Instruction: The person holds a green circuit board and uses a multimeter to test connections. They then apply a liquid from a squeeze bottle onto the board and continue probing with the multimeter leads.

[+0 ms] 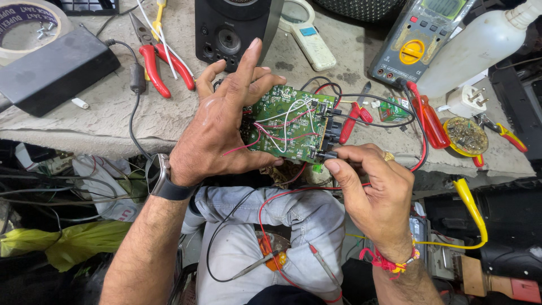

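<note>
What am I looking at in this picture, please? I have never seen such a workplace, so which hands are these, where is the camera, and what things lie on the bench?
The single picture comes from a camera worn on the person's head, looking down at that person's own bare hands. The left hand, with a watch on the wrist, holds a green circuit board with thin white and red wires on it. The right hand pinches a small black connector at the board's edge. On the rough bench lie red-handled pliers, a black speaker, a grey and yellow multimeter, a white plastic bottle, a roll of tape and a black power adapter. Two meter probes rest on the person's lap.
</note>
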